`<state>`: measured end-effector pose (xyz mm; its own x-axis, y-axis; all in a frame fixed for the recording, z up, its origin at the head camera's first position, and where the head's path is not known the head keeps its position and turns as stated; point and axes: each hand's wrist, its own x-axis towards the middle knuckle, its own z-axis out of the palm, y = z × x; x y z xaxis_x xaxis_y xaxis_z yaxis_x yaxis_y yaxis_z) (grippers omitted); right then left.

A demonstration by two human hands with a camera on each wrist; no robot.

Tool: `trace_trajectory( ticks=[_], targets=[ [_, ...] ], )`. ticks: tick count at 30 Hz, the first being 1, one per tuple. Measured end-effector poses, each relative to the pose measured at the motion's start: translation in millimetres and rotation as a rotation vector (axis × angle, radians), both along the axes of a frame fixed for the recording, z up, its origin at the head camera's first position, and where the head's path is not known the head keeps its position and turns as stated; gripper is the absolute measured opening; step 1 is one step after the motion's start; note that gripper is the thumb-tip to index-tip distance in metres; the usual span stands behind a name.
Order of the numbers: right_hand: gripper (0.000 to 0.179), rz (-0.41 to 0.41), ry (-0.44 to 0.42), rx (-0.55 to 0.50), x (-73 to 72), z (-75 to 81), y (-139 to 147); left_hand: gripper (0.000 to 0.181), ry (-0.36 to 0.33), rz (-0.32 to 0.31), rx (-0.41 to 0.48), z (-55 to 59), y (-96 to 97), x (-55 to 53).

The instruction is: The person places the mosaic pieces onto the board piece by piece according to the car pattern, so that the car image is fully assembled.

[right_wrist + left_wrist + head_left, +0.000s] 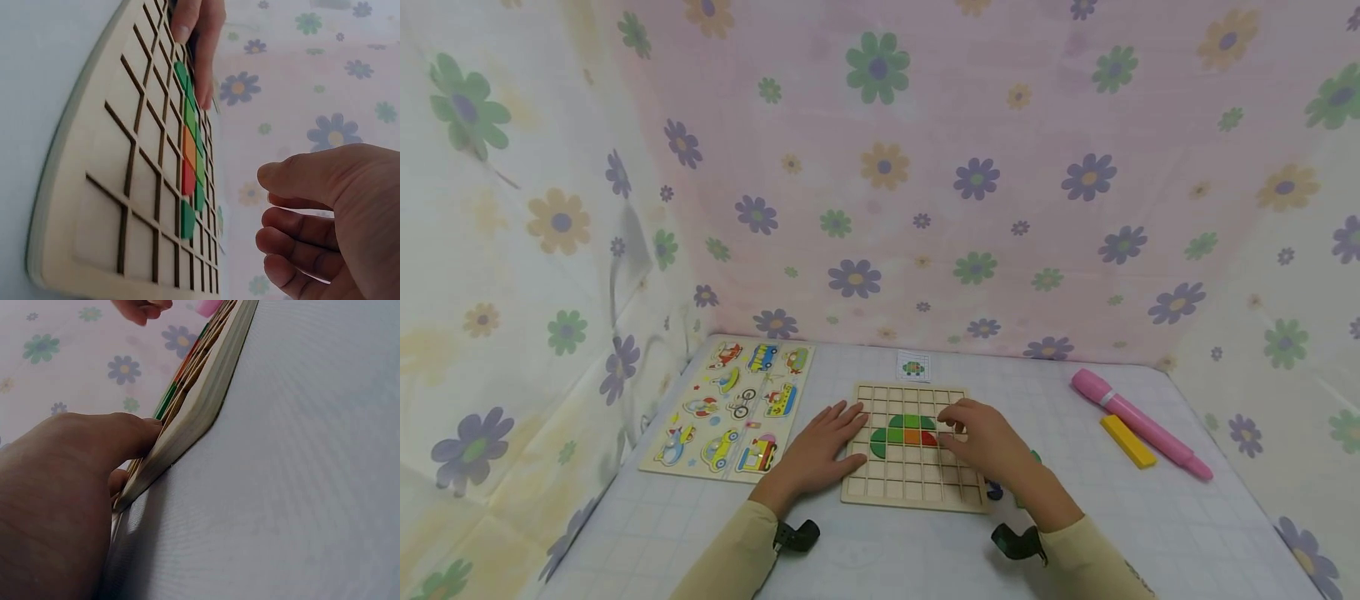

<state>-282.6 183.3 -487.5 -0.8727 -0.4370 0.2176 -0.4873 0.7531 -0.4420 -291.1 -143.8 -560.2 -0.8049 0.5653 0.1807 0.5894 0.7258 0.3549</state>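
A wooden grid board (910, 487) lies flat on the table, bearing several colored pieces: light green squares, an orange square (912, 437), a red rounded piece (928, 438) and dark green rounded pieces (877, 444). My left hand (822, 446) rests on the board's left edge with its fingers spread; in the left wrist view its thumb (134, 434) lies on the rim. My right hand (985, 433) hovers over the board's right side. In the right wrist view its fingers (300, 231) are loosely bent, apart from the board, with nothing between them.
A vehicle picture puzzle (748, 408) lies at left. Behind the board sits a small pattern card (913, 367). To the right lie a pink pen-shaped object (1142, 421) and a yellow bar (1127, 442). A dark blue piece (994, 491) is beside the board, partly hidden by my right arm.
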Motion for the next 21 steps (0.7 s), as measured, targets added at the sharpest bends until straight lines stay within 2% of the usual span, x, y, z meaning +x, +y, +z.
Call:
trace_trajectory(
  ticks=[8, 16, 21],
  targets=[
    [0.024, -0.04, -0.01, 0.008, 2.1, 8.0, 27, 0.072, 0.003, 0.008, -0.005, -1.6, 0.2, 0.0],
    [0.024, -0.083, -0.016, 0.015, 6.9, 8.5, 52, 0.073, -0.011, 0.009, -0.02, 3.2, 1.2, 1.5],
    [0.023, -0.107, -0.036, 0.031, 9.9, 6.2, 67, 0.072, -0.008, 0.01, -0.016, 2.3, 1.5, 1.4]
  ],
)
